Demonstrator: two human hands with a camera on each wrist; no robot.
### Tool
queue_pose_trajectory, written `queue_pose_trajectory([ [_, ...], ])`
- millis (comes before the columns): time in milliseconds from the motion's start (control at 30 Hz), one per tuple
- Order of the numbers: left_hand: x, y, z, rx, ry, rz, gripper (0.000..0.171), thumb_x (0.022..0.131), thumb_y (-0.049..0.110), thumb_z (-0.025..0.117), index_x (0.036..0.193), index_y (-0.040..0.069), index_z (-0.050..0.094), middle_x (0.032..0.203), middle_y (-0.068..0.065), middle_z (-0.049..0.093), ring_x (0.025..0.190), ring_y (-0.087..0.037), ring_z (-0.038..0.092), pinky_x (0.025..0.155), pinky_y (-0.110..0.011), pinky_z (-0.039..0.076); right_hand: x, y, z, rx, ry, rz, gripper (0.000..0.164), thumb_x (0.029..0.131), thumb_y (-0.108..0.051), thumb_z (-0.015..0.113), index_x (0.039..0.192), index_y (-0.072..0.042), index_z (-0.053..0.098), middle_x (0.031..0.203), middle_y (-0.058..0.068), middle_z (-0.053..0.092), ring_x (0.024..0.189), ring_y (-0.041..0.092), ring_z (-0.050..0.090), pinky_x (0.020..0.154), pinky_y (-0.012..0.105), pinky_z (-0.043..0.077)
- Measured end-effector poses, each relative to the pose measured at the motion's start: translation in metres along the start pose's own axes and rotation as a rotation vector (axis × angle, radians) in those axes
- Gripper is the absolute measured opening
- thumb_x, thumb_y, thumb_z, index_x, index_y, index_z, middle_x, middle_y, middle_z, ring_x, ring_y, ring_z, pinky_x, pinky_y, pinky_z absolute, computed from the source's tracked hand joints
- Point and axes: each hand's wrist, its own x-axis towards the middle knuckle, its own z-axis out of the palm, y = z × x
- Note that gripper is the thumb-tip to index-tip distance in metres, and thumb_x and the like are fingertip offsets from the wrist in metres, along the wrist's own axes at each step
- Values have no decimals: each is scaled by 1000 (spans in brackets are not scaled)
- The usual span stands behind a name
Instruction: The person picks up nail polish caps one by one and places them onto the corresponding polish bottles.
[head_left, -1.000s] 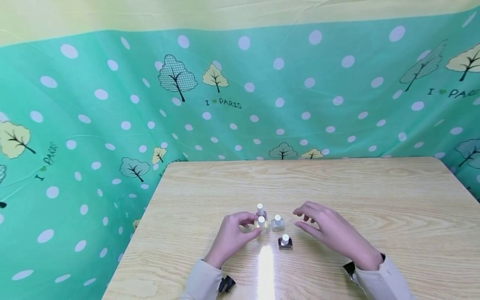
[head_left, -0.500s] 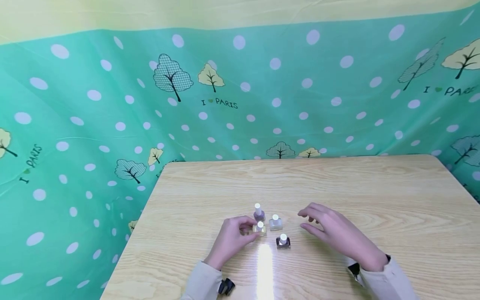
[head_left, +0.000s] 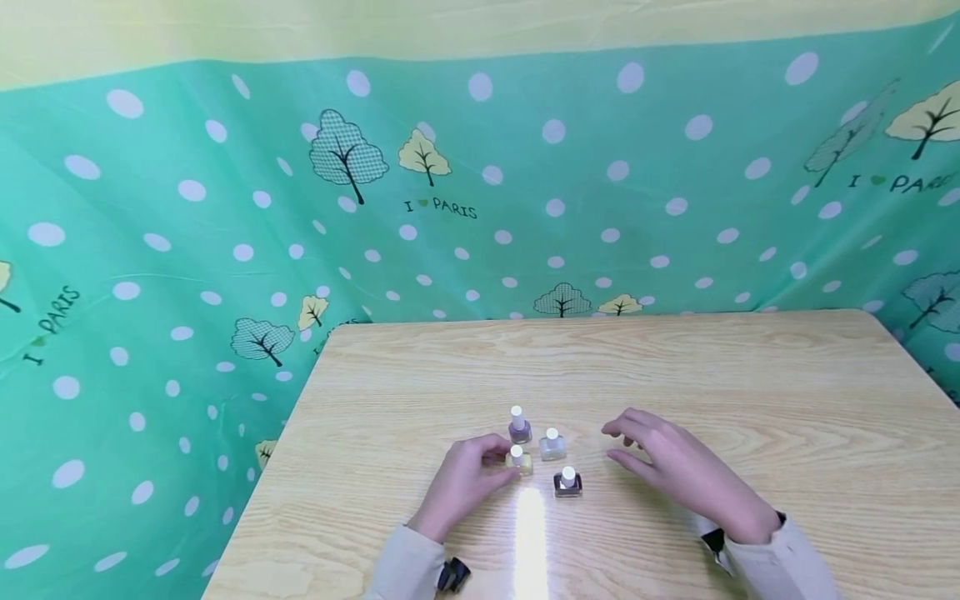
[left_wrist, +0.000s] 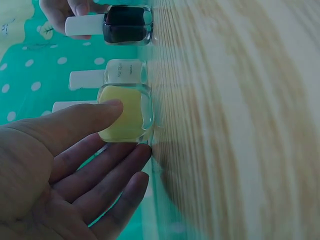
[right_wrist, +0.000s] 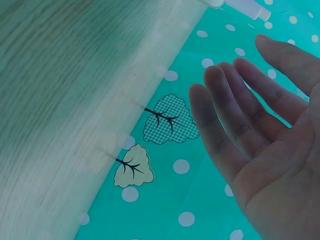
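Observation:
My left hand (head_left: 468, 471) pinches a squat nail polish bottle with yellow polish (head_left: 519, 463) between thumb and fingers. In the left wrist view the thumb lies across the front of the yellow bottle (left_wrist: 127, 112), its base at the tabletop. Just behind it stands a purple nail polish bottle (head_left: 520, 432), with a pale, clear-looking nail polish bottle (head_left: 552, 448) to the right. A dark nail polish bottle (head_left: 567, 485) stands nearer the front. All have white caps. Right of them hovers my right hand (head_left: 667, 458), fingers loosely bent and holding nothing.
The bottles stand on a light wood-grain table (head_left: 420, 367). Behind and to its left hangs a green dotted cloth (head_left: 450, 150) printed with trees. A bright light streak reflects in front of the bottles.
The left hand has brought the yellow bottle slightly toward the front, apart from the purple one behind it. My right hand has drifted a little to the right.

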Motion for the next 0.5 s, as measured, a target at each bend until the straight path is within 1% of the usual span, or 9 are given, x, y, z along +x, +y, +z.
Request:
queue_pose_trajectory([
  [100,-1,0,-1,7,-10,-2,33,82,19,81,111,8,70,107,-4,73,97,-19,69,88,-32,58,-2,1,-2,-15,6,8,27,90,-17,73,116,-10,69,102,-4,67,88,10,64,73,27,58],
  [133,-2,0,-3,4,-18,-14,35,82,21,80,113,9,69,109,-4,73,99,-18,69,90,-32,57,-2,1,-2,-20,9,13,28,90,-18,73,117,-11,68,103,-4,67,88,10,64,73,27,58],
  [233,-6,0,-11,-12,-38,-31,43,82,27,80,120,11,67,114,-2,71,105,-18,67,95,-37,55,-3,1,-4,-35,23,29,31,90,-19,73,120,-11,67,107,-3,67,91,10,64,75,29,59],
  [300,-10,1,-20,-39,-39,-33,45,83,28,80,123,11,65,118,-2,70,109,-19,66,98,-40,53,-4,0,-6,-44,35,33,31,91,-19,73,121,-12,66,110,-2,67,93,12,64,76,31,59],
  [333,-12,1,-24,-52,-29,-32,45,84,28,79,123,11,65,120,-1,70,110,-19,65,99,-42,52,-5,0,-6,-46,41,31,32,91,-19,73,121,-11,66,111,-2,66,94,12,64,77,32,59],
  [400,-15,3,-32,-67,11,-18,42,85,29,78,122,14,67,120,1,70,111,-20,64,100,-45,52,-5,0,-7,-55,57,22,32,91,-20,73,121,-11,66,113,-1,65,96,13,63,79,34,59],
  [500,-18,6,-41,-68,103,16,35,88,33,75,119,19,69,119,7,70,112,-19,63,99,-48,51,-5,2,-7,-79,87,0,34,91,-21,73,122,-9,64,116,1,64,103,16,62,85,37,58],
])
